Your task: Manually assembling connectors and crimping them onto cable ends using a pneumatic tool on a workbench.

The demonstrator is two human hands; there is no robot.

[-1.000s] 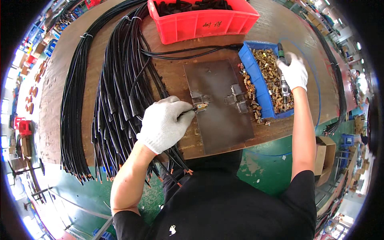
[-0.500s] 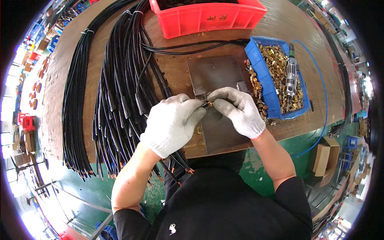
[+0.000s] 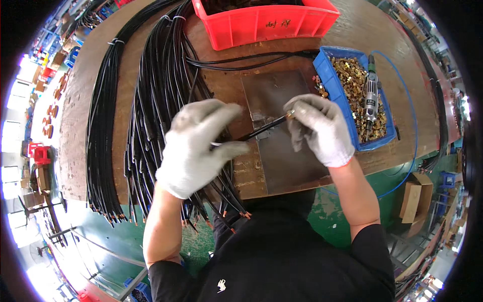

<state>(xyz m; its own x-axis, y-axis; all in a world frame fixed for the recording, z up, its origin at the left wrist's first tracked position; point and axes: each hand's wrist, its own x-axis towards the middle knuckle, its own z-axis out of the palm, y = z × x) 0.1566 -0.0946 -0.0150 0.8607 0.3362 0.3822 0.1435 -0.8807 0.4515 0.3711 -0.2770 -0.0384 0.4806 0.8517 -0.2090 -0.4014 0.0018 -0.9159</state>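
A black cable (image 3: 267,127) slants across the dark metal plate (image 3: 292,168). At its far end sits a small brass-coloured terminal (image 3: 290,114), pinched between the thumb and fingers of my right hand (image 3: 326,130). My left hand (image 3: 188,148), in a white knit glove like the right, is open beside the cable's nearer stretch, thumb and fingers apart. It hides part of the cable there. Left of that hand, a thick bundle of black cables (image 3: 156,100) with bare copper ends hangs over the table's front edge.
A blue bin (image 3: 329,83) of brass terminals stands on the right, with a grey pneumatic screwdriver (image 3: 371,98) and its blue hose (image 3: 410,95) on top. Behind is a red bin (image 3: 266,27). Another cable bundle (image 3: 103,141) lies far left; a cardboard box (image 3: 416,201) stands on the floor.
My left hand has let go of the cable, opened and drawn back left. My right hand has moved slightly up and right with the cable end. The whole view has shifted a little.
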